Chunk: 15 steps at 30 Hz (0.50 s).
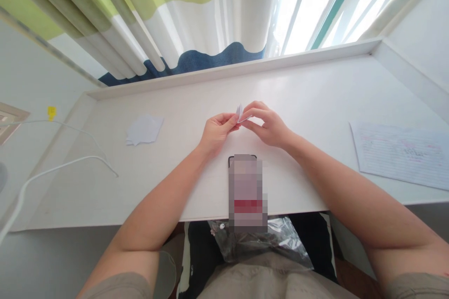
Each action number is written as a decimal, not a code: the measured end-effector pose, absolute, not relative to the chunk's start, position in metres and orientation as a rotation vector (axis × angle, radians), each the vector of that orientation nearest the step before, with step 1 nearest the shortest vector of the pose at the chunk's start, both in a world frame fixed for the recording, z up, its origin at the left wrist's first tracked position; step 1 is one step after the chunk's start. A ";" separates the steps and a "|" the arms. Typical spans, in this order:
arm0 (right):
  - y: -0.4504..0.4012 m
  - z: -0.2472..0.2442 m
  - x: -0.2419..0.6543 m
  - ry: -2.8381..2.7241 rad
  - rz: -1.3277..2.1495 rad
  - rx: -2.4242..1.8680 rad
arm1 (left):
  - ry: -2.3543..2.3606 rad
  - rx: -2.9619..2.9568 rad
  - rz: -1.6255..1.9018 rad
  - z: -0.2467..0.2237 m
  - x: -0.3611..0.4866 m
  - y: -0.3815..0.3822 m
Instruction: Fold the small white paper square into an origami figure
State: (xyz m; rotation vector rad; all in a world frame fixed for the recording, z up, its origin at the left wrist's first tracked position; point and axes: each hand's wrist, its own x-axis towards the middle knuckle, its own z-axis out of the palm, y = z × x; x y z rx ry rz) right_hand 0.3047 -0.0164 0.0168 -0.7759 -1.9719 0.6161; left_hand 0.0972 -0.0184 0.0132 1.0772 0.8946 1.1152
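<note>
Above the middle of the white desk, my left hand (pixel 218 131) pinches a small folded piece of white paper (pixel 240 111) between thumb and fingers. One flap of the paper stands up and another sticks out to the right. My right hand (pixel 265 124) is closed around that right-hand flap, its thumb below and fingers above. Between my forearms a phone (pixel 245 182) lies on the desk near the front edge, its screen blurred out.
Several white paper sheets (pixel 145 129) lie loosely stacked at the left. Written, lined pages (pixel 403 154) lie at the right. A white cable (pixel 66 169) crosses the desk's left end. A raised rim (pixel 224 72) runs along the back, and clear plastic (pixel 280 243) rests on my lap.
</note>
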 end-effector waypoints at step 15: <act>-0.018 0.013 0.298 -1.641 0.926 -0.889 | 0.834 1.013 1.069 0.019 0.104 -0.025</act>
